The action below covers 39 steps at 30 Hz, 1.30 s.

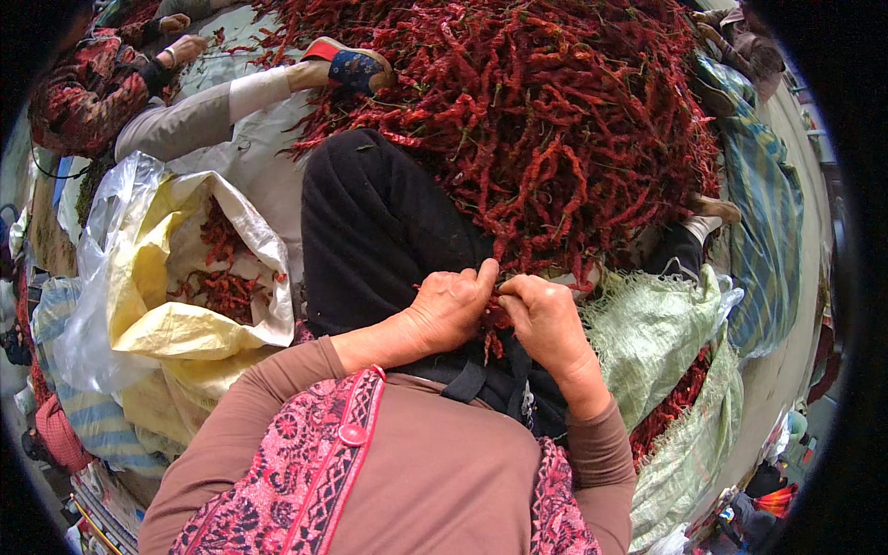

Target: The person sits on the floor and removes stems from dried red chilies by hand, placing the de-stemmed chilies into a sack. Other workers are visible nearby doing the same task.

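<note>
Over my lap, my left hand (451, 305) is curled around a few dried red chili peppers (492, 341), whose wrinkled ends hang below it. Thumb and forefinger of my right hand (548, 322) pinch at the upper end of the same peppers, close to my left thumb; the pinched part is mostly hidden. A large heap of dried red chilies (555, 125), many with pale green stems, lies directly beyond my hands. My bent knee in black trousers (381, 215) leans against the heap's near left edge.
On my left stands an open yellow-white woven sack (184, 331) with chilies inside. A pale green woven sack (652, 347) with chilies lies on my right. Another person's leg with a blue shoe (357, 69) reaches to the heap; that person's hands (184, 50) are at the upper left.
</note>
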### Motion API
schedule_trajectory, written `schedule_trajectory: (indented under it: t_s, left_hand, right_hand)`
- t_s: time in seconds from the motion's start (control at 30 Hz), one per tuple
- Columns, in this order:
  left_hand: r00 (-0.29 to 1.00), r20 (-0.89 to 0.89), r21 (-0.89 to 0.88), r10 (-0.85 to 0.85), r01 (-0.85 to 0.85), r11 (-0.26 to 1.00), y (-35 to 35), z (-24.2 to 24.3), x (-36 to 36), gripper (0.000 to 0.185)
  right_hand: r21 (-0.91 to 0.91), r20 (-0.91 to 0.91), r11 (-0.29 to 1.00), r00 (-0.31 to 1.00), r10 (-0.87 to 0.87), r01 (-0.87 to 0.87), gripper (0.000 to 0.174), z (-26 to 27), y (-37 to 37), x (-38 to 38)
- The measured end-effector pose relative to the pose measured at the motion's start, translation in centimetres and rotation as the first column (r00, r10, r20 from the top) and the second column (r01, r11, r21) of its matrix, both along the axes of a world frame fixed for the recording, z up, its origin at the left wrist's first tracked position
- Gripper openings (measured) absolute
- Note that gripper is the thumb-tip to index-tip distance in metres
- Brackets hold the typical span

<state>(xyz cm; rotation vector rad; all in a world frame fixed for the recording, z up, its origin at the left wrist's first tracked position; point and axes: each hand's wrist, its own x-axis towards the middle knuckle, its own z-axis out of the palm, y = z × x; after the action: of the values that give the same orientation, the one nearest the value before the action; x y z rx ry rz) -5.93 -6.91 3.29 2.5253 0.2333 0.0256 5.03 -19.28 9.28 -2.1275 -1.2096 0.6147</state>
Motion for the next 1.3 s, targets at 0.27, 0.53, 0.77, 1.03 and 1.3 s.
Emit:
schedule_trajectory:
  t_s: [0.27,0.53,0.77,1.03,1.3]
  left_hand:
    - [0.998,0.032,0.059,-0.059,0.057,0.997,0.0,-0.6,-0.2,0.023]
    - [0.947,0.051,0.319,-0.317,0.285,0.904,-0.8,-1.2,-1.0,0.009]
    - [0.91,0.146,0.281,-0.387,0.337,0.899,-1.3,-1.2,-1.6,0.009]
    - [0.878,0.048,0.259,-0.477,0.45,0.855,-2.0,-1.7,-1.8,0.011]
    - [0.99,0.083,-0.191,-0.111,0.126,0.973,0.0,-2.5,-0.5,0.008]
  right_hand:
    - [-0.073,-0.065,0.994,0.994,-0.084,0.079,0.011,-0.8,-0.5,-0.8]
    - [-0.072,-0.609,0.987,0.79,0.07,-0.143,0.01,-1.4,-2.0,0.3]
    - [-0.173,-0.942,0.982,0.305,-0.143,-0.073,0.015,-1.5,-4.0,-0.6]
    - [-0.02,-1.0,0.999,0.023,-0.019,-0.025,0.015,-0.7,-4.4,-1.9]
    - [0.084,-0.912,0.868,0.389,-0.131,0.49,0.017,2.6,-5.3,1.3]
